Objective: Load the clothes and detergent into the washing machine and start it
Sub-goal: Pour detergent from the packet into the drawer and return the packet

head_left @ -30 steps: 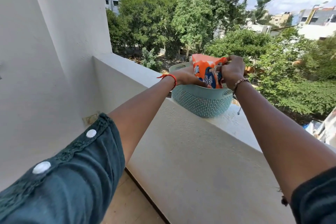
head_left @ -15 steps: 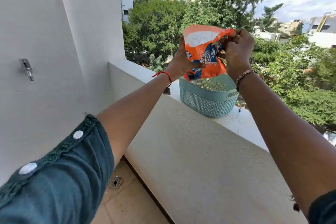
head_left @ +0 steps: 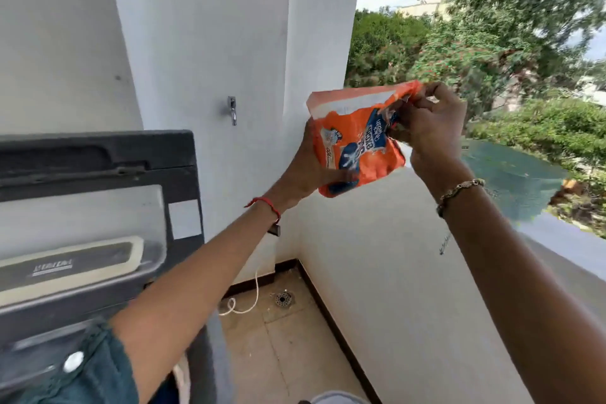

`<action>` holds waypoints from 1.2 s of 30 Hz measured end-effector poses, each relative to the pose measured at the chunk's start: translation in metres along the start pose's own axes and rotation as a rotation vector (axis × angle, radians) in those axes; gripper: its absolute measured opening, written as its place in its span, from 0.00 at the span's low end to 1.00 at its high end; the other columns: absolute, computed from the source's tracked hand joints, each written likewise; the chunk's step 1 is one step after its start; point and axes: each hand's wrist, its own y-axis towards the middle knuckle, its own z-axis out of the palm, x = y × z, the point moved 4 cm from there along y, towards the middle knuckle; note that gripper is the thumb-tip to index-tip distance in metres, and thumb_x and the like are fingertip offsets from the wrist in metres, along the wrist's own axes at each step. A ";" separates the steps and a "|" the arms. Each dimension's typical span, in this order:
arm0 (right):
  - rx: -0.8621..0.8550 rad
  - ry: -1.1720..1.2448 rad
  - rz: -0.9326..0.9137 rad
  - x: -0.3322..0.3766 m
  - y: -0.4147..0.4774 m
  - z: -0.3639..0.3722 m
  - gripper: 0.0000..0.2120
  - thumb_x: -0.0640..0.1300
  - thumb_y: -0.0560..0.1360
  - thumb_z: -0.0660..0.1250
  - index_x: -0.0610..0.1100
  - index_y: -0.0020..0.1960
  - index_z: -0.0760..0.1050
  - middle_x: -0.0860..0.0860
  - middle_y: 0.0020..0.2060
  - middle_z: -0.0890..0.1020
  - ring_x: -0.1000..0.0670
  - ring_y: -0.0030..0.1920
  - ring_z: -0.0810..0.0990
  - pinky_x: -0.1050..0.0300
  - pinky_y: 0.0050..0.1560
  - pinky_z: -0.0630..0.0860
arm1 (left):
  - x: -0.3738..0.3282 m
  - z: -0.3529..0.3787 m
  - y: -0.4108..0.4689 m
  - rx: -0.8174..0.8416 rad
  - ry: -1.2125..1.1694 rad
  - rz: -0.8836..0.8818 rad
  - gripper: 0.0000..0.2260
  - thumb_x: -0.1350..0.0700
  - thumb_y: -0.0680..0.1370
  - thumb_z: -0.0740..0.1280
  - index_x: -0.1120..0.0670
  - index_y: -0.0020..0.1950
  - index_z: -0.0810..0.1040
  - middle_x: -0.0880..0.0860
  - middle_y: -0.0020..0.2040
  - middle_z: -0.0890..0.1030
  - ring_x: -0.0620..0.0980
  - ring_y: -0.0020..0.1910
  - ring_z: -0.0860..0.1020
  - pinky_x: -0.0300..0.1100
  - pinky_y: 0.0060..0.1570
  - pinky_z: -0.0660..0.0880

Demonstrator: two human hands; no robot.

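The detergent pouch [head_left: 355, 144] is held in the air, at 2 o'clock from the washing machine [head_left: 98, 207]. The left hand [head_left: 303, 170] grips its lower side. The right hand [head_left: 426, 121] pinches the top corner, which is possibly torn open. The film looks soft, light and slippery, so it is best supported from underneath.

The detergent packet [head_left: 358, 144] bears print too blurred to read.

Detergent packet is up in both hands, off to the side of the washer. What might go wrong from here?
1. The right hand pinches the top corner of the orange detergent packet while the left hand grips its lower side in mid-air; a sudden tear could scatter detergent on the floor tiles, not into the washing machine.
2. The packet is held near the parapet ledge; a slip might send it over.
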 end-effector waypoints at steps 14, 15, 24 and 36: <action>0.417 -0.074 0.411 -0.139 -0.255 0.215 0.10 0.30 0.70 0.69 0.43 0.46 0.75 0.52 0.33 0.84 0.55 0.32 0.80 0.59 0.34 0.76 | 0.103 -0.212 -0.333 -0.442 -0.245 -0.556 0.23 0.76 0.65 0.71 0.56 0.54 0.74 0.45 0.42 0.85 0.43 0.42 0.82 0.35 0.43 0.78; 0.450 -0.081 0.428 -0.146 -0.263 0.220 0.11 0.32 0.70 0.70 0.42 0.49 0.75 0.50 0.37 0.84 0.53 0.35 0.81 0.58 0.36 0.75 | 0.108 -0.215 -0.345 -0.465 -0.273 -0.576 0.23 0.76 0.65 0.71 0.56 0.54 0.74 0.44 0.40 0.85 0.42 0.41 0.82 0.34 0.41 0.78; 0.552 0.114 1.053 -0.211 -0.353 0.215 0.18 0.44 0.69 0.68 0.44 0.58 0.72 0.44 0.50 0.82 0.49 0.41 0.82 0.49 0.42 0.80 | 0.141 -0.229 -0.382 -0.583 -0.540 -0.676 0.15 0.70 0.71 0.69 0.54 0.53 0.76 0.46 0.42 0.85 0.44 0.41 0.83 0.40 0.37 0.80; 0.347 0.095 0.972 -0.239 -0.348 0.241 0.19 0.34 0.70 0.70 0.36 0.60 0.73 0.44 0.46 0.84 0.48 0.38 0.85 0.51 0.36 0.82 | 0.174 -0.215 -0.373 -0.754 -0.941 -0.721 0.17 0.64 0.76 0.65 0.62 0.64 0.71 0.59 0.54 0.80 0.54 0.50 0.79 0.50 0.45 0.80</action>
